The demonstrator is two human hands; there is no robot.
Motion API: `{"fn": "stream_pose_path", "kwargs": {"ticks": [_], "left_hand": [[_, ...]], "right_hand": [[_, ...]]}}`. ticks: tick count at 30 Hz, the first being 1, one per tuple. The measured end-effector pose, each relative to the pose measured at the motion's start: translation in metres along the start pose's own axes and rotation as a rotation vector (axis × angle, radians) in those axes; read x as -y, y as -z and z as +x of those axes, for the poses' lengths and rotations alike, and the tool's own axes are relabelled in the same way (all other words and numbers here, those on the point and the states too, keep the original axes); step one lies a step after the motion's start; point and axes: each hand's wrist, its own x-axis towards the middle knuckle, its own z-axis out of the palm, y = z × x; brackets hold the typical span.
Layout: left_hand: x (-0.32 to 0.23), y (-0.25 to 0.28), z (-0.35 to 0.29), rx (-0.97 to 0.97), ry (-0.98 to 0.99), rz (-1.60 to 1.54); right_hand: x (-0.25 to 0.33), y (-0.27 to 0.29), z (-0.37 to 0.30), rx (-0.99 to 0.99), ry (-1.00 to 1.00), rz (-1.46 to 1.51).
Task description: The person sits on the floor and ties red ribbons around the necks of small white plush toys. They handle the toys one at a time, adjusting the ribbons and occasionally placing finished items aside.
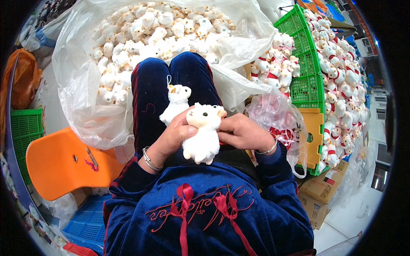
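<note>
Two looped red ribbons (186,190) hang on the front of the blue velvet jacket (273,205), nearest the eye. Just beyond them, upright over the lap, is a white plush sheep (201,144), its face turned toward picture left. The left hand (180,131) has it clamped, thumb against its flank and the other fingers mostly hidden. The right hand (242,131) is at its other side, fingers curled in near the plush; I cannot tell whether they pinch anything. The step in hand looks like working on or checking this one sheep, and the next move probably calls for a steady left grip while the right fingers do the finer handling. A second plush sheep (176,102), with a white loop at its head, lies on the lap just past the left hand. An orange chair (55,160) stands to the left. Farther out, a big translucent bag (79,96) holds a heap of similar plush (171,32), and right of it a green crate (305,70) stands beside scarfed plush animals (341,98).
</note>
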Motion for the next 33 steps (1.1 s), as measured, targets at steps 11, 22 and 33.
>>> {"fn": "stream_pose_path", "kwargs": {"ticks": [11, 22, 33], "left_hand": [[-0.013, -0.008, 0.005, -0.08, -0.022, 0.346], [-0.008, -0.012, -0.005, 0.054, 0.02, 0.832], [-0.027, -0.003, -0.002, 0.097, 0.135, 0.808]], "right_hand": [[-0.008, -0.013, -0.005, -0.358, -0.124, 0.276], [0.002, -0.024, -0.011, -0.264, -0.213, 0.2], [-0.024, -0.037, -0.027, -0.156, -0.058, 0.265]]}}
